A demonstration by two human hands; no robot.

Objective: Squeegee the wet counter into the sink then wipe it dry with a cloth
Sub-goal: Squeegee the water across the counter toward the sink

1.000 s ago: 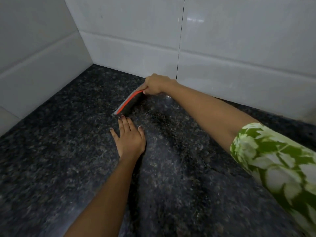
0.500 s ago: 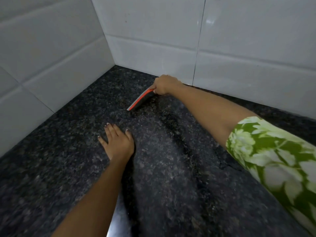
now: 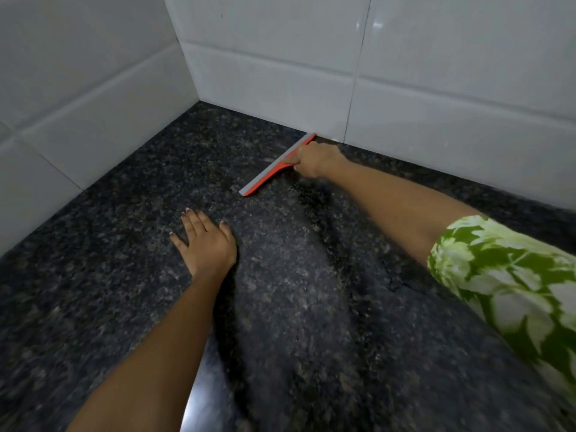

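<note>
Starting the pull from the back wall is the right idea, and the squeegee (image 3: 274, 168) is placed for it: its far tip touches the foot of the white tiled wall (image 3: 436, 98), and the grey-and-orange blade runs diagonally out across the dark speckled granite table (image 3: 93, 244). The right hand (image 3: 316, 159) has its fingers (image 3: 294, 157) clamped around the handle at the middle of the blade, which should spread pressure evenly along the rubber edge. The left hand (image 3: 207, 241) lies flat on the stone, near the blade's free end but apart from it, fingers spread and holding nothing; it looks like a brace for the long reach.

To do this stroke well, I would keep the whole rubber edge down on the stone, lean the handle slightly toward the direction of travel, and draw in one steady, unbroken pass so no water line is left behind. The left hand probably needs to lift clear before the blade sweeps its way. Neither sink nor cloth is in view, so which way the water should go cannot be told.
</note>
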